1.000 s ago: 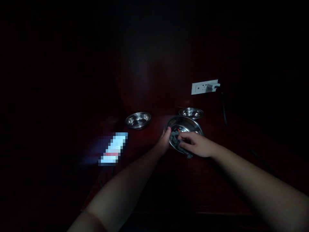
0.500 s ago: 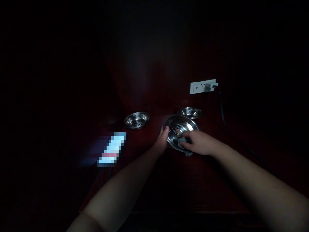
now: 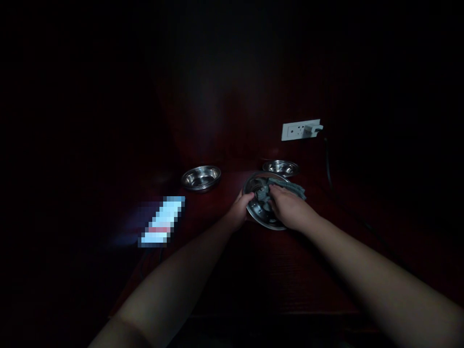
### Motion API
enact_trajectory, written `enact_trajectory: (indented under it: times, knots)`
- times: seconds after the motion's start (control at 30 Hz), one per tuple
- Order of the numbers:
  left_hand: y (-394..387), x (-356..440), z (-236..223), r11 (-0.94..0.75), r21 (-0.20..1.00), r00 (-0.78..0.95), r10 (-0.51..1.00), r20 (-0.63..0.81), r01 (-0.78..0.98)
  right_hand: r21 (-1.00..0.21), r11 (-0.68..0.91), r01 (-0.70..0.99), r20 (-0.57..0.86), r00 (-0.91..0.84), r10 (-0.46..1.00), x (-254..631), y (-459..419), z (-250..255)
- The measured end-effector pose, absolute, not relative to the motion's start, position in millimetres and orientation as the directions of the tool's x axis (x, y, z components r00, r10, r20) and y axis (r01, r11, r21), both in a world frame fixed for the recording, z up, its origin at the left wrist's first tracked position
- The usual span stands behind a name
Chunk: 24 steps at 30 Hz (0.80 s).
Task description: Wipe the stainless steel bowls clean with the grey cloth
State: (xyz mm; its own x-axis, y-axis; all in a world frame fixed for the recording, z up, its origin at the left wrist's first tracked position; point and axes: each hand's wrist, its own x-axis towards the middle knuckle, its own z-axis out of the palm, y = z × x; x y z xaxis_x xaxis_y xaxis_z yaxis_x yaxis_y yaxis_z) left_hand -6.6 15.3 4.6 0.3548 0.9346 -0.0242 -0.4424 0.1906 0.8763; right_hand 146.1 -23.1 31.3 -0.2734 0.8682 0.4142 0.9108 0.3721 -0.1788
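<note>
A shiny steel bowl is tilted toward me in the middle of the view. My left hand grips its left rim, the thumb over the edge and the other fingers hidden behind. Inside the bowl my right hand presses a grey-green cloth against the inner wall. Part of the cloth spreads past the bowl's upper right rim. The right fingertips lie on the cloth, and some of the fingers are hidden from view.
Behind the held bowl stands a second steel bowl, with another steel bowl to the left. A lit, blurred-out phone lies on the dark red table. A plug with a black cable sits in the wall socket.
My right hand has moved the cloth up and across inside the bowl. The cloth now covers the orange-marked label and spreads over the right rim. My left hand keeps its hold.
</note>
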Motion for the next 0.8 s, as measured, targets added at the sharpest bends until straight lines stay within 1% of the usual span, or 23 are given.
enact_trajectory:
  times: [0.1,0.2,0.3,0.43,0.6,0.8]
  knots:
    - [14.8,-6.3,6.1,0.222,0.850,0.380,0.925,-0.028,-0.478,-0.317,0.411,0.854,0.459,-0.241,0.855,141.1,-21.7,29.1]
    - [15.5,-4.9,6.7,0.229,0.831,0.410,0.912,-0.002,-0.506,-0.477,0.473,0.741,0.495,-0.218,0.841,137.7,-21.7,29.5]
    - [17.1,-2.4,4.9,0.217,0.825,0.408,0.913,0.019,-0.522,-0.570,0.551,0.610,0.509,-0.264,0.819,137.4,-22.8,30.6]
    - [19.2,-1.2,0.2,0.207,0.847,0.396,0.918,0.005,-0.489,-0.592,0.622,0.512,0.497,-0.376,0.782,139.5,-25.2,33.9]
    - [19.4,-4.8,-2.1,0.231,0.883,0.436,0.900,-0.034,-0.409,-0.591,0.614,0.523,0.412,-0.458,0.788,141.9,-26.9,37.7]
    - [17.5,-4.6,-0.5,0.177,0.875,0.377,0.926,0.006,-0.451,-0.612,0.626,0.483,0.362,-0.533,0.765,142.6,-29.7,41.4]
